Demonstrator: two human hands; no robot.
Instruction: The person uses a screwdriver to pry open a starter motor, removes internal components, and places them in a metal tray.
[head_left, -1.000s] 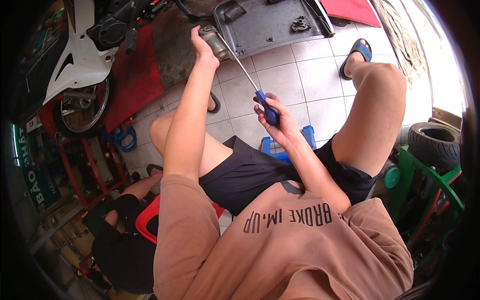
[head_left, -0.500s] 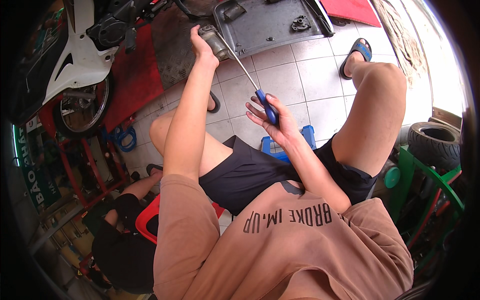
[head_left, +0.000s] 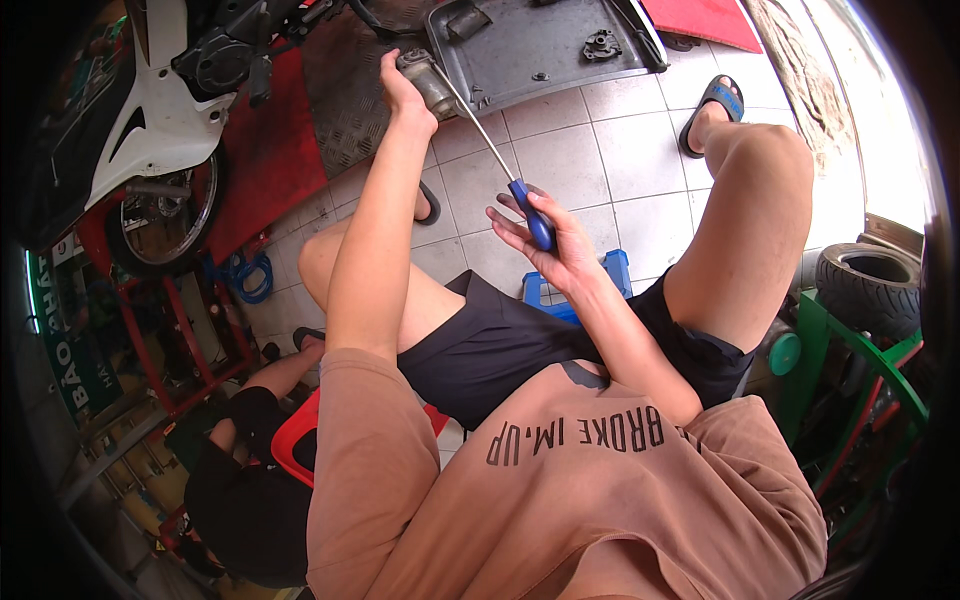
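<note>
My left hand [head_left: 404, 95] reaches far forward and grips a dull, greyish cylindrical metal part [head_left: 428, 86] that looks like a starter motor; its fingers are partly hidden behind it. A screwdriver slants up to this part, its long steel shaft ending at the part's right side; the exact contact of the tip cannot be made out. Its blue handle [head_left: 534, 216] lies in my right hand [head_left: 562, 243], held between thumb and palm while the other fingers, darkened with grime, stretch loosely to the left.
Beyond the cylinder lies a grey tray [head_left: 540, 60] with several metal parts. A white motorcycle [head_left: 150, 130] stands at the left, near a blue coiled hose [head_left: 250, 278]. Another person [head_left: 245, 490] sits at lower left. A tyre [head_left: 868, 285] and green frame [head_left: 850, 360] are at right.
The screwdriver handle and my right hand have shifted slightly to the left, with the handle turned a little. My left hand and the cylinder stay in place.
</note>
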